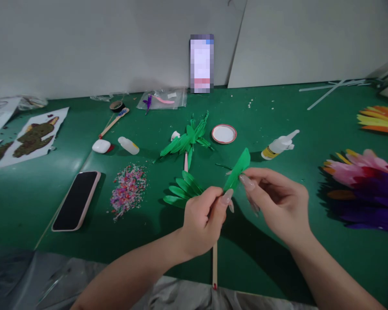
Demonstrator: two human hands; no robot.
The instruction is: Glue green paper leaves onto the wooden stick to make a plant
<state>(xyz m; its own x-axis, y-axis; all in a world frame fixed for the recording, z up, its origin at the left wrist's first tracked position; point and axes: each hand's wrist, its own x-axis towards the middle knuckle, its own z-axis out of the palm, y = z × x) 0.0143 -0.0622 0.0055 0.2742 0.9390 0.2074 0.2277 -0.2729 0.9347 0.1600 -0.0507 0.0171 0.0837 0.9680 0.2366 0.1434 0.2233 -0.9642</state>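
Note:
A green feather (238,168) stands tilted between my two hands, above the green table. My left hand (205,217) is closed in a pinch on its lower end. Thumb and fingertips of my right hand (274,196) close on the feather's right edge. Beyond my left hand, several green feathers (184,189) fan out, partly covered by it. A wooden stick (215,265) runs out below that hand towards the table edge. Farther back lies a cluster of green feathers (190,137) with a pale stick. A glue bottle (276,147) lies tilted beyond my right hand.
On the left are a dark-screened phone (76,202), a pile of colourful bits (128,191), a small white bottle (128,145) and a toothbrush (114,122). A white lid (224,134) lies mid-table. Purple and pink feathers (371,189) spread at right. Another phone (202,64) leans against the wall.

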